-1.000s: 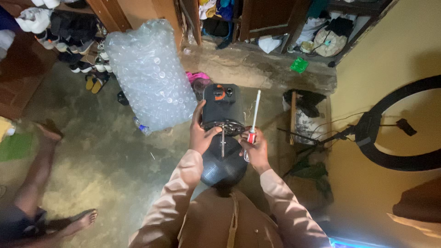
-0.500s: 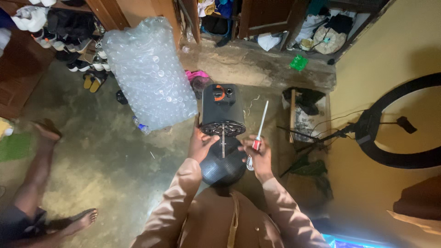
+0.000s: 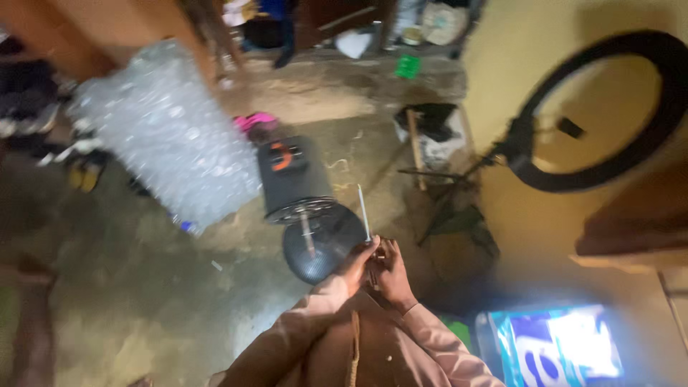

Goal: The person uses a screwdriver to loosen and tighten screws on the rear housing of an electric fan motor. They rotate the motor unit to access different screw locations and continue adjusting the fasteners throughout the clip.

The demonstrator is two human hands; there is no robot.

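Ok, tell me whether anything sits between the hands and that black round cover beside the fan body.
Nothing visible does. The left hand and right hand meet around a thin white-shafted tool, right at the edge of the black round cover. The black fan body lies beyond the cover, not between.

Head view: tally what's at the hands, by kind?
Black round mesh-domed fan part: 1
Black boxy device with orange mark: 1
Thin white-shafted tool: 1
Hands, left and right, together on the tool: 2
Total: 5
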